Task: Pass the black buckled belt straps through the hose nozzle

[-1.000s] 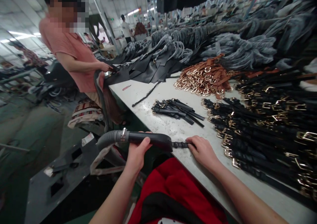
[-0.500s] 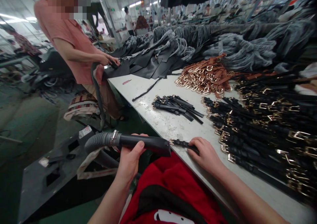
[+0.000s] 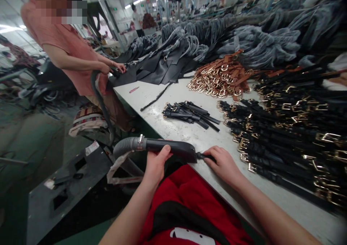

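The white table's (image 3: 187, 136) near edge slants from beside a co-worker (image 3: 67, 53) at upper left to lower right, passing under the right forearm. Bare tabletop lies between the right hand (image 3: 223, 163) and the small bundle of black straps (image 3: 189, 115) beyond it; a narrower bare strip separates that hand from the large buckled pile (image 3: 284, 136) on the right. A thin black strip (image 3: 155, 97) lies near the far part of the edge.

The black nozzle (image 3: 176, 149) is just off the table, its mouth at the edge. It is a smooth, dark tube, broad at the mouth, joined to a ribbed grey hose (image 3: 126, 146) by a shiny metal clamp (image 3: 141, 140). The left hand (image 3: 157, 162) is wrapped around it, thumb on top. The right fingers pinch a short black strap (image 3: 203, 156) at the mouth; whether its end sits inside or merely against it, I can't tell.
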A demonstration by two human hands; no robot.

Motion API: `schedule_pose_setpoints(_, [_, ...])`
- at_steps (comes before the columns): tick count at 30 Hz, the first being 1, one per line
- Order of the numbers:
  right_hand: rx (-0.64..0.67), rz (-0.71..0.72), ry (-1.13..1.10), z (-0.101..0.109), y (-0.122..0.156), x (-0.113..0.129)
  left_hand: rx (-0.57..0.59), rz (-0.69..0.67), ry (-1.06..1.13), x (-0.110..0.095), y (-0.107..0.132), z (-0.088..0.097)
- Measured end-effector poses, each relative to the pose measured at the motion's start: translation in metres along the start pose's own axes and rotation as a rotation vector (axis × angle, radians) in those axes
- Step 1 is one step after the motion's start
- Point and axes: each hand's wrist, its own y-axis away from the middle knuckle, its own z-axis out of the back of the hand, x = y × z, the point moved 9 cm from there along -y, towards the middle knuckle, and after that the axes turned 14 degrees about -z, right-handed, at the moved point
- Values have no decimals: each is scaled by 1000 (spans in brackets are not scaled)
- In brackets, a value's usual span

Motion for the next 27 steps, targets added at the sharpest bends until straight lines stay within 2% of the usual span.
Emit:
schedule_pose_setpoints(2, [-5,9,3,0,0,0,-52,-10,-7,-4,-1,7])
schedule_pose_setpoints(4, [-12,15,7,-1,0,0,-46,-2,-4,-1,2,4])
schedule_pose_setpoints(7, [-24,9,11,0,0,-1,54,6,-25,6,5,-12])
schedule_pose_setpoints(9, [-22,13,16,1,0,0,82,1,-63,5,4,-17])
schedule_pose_setpoints(12, [-14,22,28,0,2,2,84,-35,-121,-6,-2,-22])
schedule_pose_setpoints(16, [-51,-25,9,2,1,-2,216,-120,-213,-22,-7,-42])
schedule_pose_setpoints(18, [-58,-38,1,2,1,-4,250,-124,-251,-24,-8,-45])
schedule_pose_setpoints(22, [-55,-29,2,0,0,-3,199,-89,-272,-21,-11,-37])
schedule_pose_setpoints(27, [-54,-37,13,0,0,-5,211,-134,-242,-22,-9,-45])
